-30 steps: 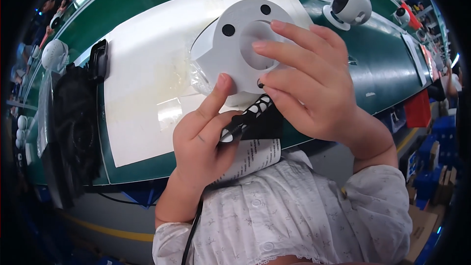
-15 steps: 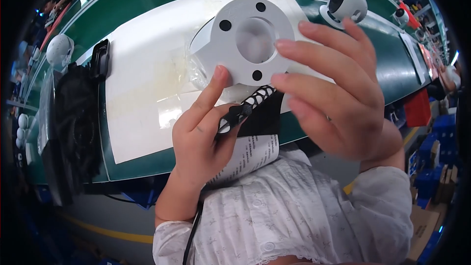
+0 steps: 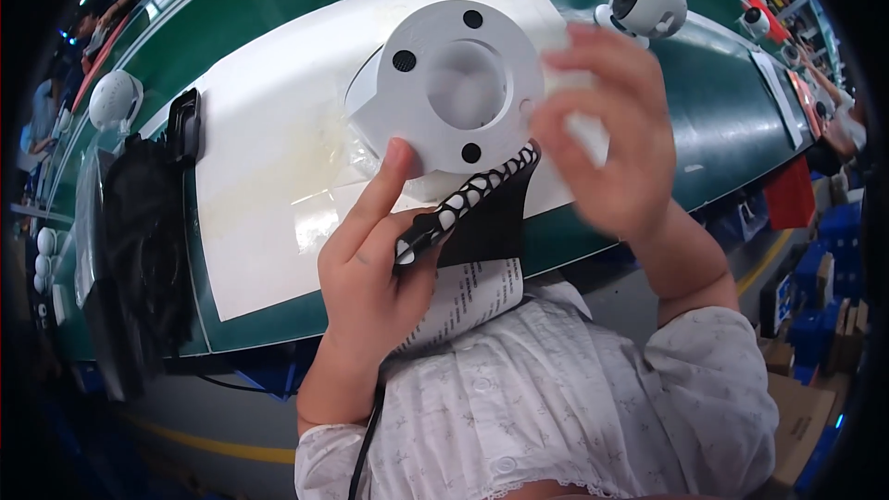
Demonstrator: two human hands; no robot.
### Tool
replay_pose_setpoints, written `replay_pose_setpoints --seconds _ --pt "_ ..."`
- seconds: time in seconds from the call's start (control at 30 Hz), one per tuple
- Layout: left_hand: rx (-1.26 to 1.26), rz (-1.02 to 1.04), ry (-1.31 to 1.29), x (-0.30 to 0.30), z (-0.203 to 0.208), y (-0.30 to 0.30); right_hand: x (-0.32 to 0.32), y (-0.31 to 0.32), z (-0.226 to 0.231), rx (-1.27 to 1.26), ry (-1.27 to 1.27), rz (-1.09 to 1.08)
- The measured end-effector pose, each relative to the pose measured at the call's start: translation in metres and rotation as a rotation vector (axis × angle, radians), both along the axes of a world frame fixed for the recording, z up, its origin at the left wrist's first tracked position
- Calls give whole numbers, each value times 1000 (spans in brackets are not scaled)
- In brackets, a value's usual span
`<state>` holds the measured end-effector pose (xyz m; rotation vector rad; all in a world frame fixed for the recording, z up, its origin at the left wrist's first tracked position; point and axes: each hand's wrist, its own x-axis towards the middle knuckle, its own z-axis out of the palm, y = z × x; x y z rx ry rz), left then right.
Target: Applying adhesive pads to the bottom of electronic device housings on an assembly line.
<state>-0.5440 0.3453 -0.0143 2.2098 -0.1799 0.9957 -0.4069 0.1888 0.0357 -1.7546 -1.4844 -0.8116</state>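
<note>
A white camera-like housing point(image 3: 398, 93) lies on a white sheet with its ring-shaped base up. Three black round pads point(image 3: 404, 61) sit on that ring, and a bare round mark point(image 3: 526, 105) shows at its right. My left hand point(image 3: 366, 264) is closed around a black sheet with rows of round white holes point(image 3: 460, 207), its index fingertip against the base's lower left edge. Printed paper point(image 3: 482, 296) hangs below this hand. My right hand point(image 3: 616, 130) is beside the ring's right edge, its fingers bent and blurred; whether they hold anything cannot be made out.
Around the white work sheet point(image 3: 255, 157) lies a green table point(image 3: 713, 120). On the left are a black tray point(image 3: 186, 126) and a black bag point(image 3: 146, 231). White round-headed devices point(image 3: 648, 2) stand at the back. A red bin point(image 3: 789, 194) is off the right edge.
My right hand has drawn back from the ring, uncovering the bare mark on its right, and its fingers have curled in. The holed sheet shows more of its length.
</note>
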Motion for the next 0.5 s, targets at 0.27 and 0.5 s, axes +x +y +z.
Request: replay_pose_setpoints --seconds 0.27,0.5 --pt "-38 34 46 3 3 -5 14 -8 -4 -114 169 -43" --pt "9 57 89 0 1 -4 -12 -19 6 -405 -278 -326"
